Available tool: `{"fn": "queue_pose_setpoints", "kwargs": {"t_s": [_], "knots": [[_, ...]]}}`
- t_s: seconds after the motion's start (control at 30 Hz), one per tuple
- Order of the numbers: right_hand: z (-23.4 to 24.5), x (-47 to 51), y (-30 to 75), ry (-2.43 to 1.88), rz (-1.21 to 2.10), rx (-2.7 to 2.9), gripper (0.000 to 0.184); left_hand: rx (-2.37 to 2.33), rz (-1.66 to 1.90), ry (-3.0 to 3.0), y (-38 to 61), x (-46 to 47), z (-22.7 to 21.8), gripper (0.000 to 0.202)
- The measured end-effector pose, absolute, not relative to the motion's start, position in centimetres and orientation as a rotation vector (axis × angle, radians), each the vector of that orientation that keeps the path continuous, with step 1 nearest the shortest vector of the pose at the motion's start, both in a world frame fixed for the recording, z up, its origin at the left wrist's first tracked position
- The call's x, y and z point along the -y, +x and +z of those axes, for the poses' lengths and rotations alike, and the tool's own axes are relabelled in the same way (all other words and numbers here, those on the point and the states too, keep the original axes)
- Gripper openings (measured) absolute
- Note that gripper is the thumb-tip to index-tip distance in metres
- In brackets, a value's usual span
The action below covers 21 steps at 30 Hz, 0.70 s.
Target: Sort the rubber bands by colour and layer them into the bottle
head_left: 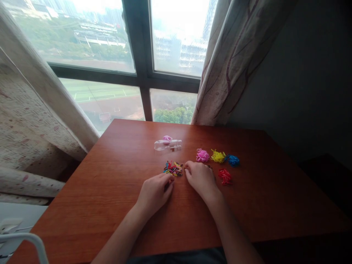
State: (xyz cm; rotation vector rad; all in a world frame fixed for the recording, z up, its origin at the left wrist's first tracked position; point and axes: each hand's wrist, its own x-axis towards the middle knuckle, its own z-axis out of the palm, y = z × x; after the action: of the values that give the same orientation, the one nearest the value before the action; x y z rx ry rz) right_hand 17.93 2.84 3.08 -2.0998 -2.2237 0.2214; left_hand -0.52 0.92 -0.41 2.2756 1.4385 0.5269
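A mixed pile of small coloured rubber bands (173, 168) lies on the brown table. My left hand (156, 190) is at its near edge, thumb and fingers pinched together; what they hold, if anything, is too small to make out. Just right of the pile is my right hand (200, 178), its fingertips also closed, with their contents unclear. Beyond it are single-colour piles: pink rubber bands (202, 155), yellow rubber bands (218, 156) and blue rubber bands (233, 160). Red rubber bands (225, 176) lie right of my right hand. Some dark bands (210, 167) are partly hidden behind it.
A clear plastic bottle (162, 145) lies on its side beyond the mixed pile, with a pink item (167, 139) against it. The wooden table (110, 190) reaches to a window (145, 77) between curtains (220, 62). A white curved tube (30, 237) stands at lower left.
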Motion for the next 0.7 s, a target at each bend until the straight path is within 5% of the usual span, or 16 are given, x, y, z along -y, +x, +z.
{"fn": "queue_pose_setpoints", "kwargs": {"t_s": [0.7], "knots": [[2.5,-3.3,16.8,-2.021,0.406,2.205,0.017,-1.433,0.503,2.264,-0.5,-1.0,-0.5,0.014]]}}
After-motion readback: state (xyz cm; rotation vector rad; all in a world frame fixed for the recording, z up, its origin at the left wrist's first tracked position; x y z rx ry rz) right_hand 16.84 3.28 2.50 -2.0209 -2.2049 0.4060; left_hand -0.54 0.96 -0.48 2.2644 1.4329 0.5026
